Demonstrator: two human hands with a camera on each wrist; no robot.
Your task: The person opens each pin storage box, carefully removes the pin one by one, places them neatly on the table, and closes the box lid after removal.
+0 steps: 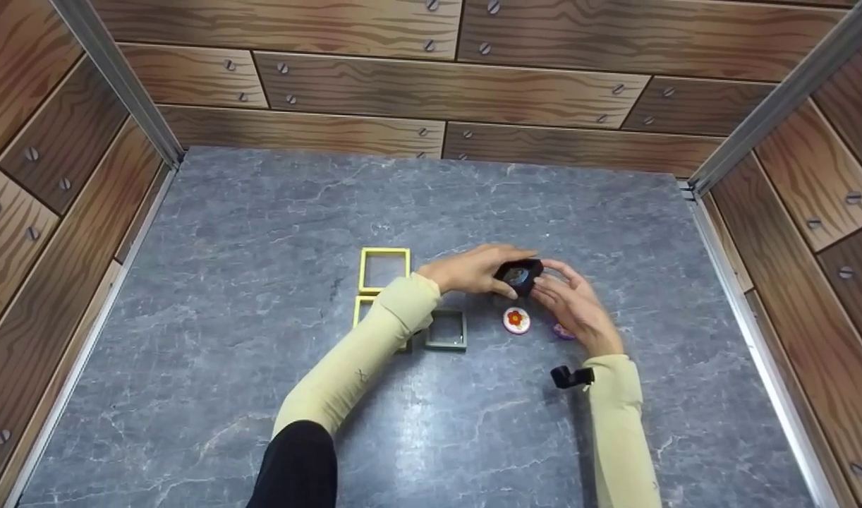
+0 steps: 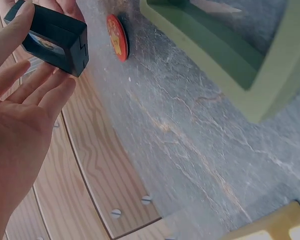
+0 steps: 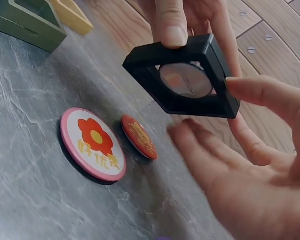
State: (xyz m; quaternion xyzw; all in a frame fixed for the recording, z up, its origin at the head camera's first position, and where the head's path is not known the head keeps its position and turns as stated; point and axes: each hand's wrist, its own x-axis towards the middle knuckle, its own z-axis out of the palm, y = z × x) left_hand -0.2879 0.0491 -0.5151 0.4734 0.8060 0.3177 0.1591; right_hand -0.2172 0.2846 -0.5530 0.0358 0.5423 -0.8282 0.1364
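Observation:
My left hand (image 1: 473, 270) grips a small black square display frame (image 3: 199, 50), its thumb on one edge. Inside the frame a round badge (image 3: 184, 80) is held, its face dulled by glare in the right wrist view. At the frame's other side is my right hand (image 1: 579, 307), one fingertip touching the edge and the lower fingers loose and blurred. Below the frame, a pink-rimmed badge with a red flower (image 1: 516, 320) lies on the table. A red badge with a yellow figure (image 3: 139, 137) lies close by. A purple badge (image 1: 563, 331) is partly hidden beneath my right hand.
Left of the badges lies a green square frame (image 1: 446, 346). Further left are a yellow frame (image 1: 385, 250) and a second yellow frame (image 1: 357, 310), partly covered by my left sleeve. Wood-patterned walls (image 1: 374, 85) border the grey marbled tabletop (image 1: 262, 212).

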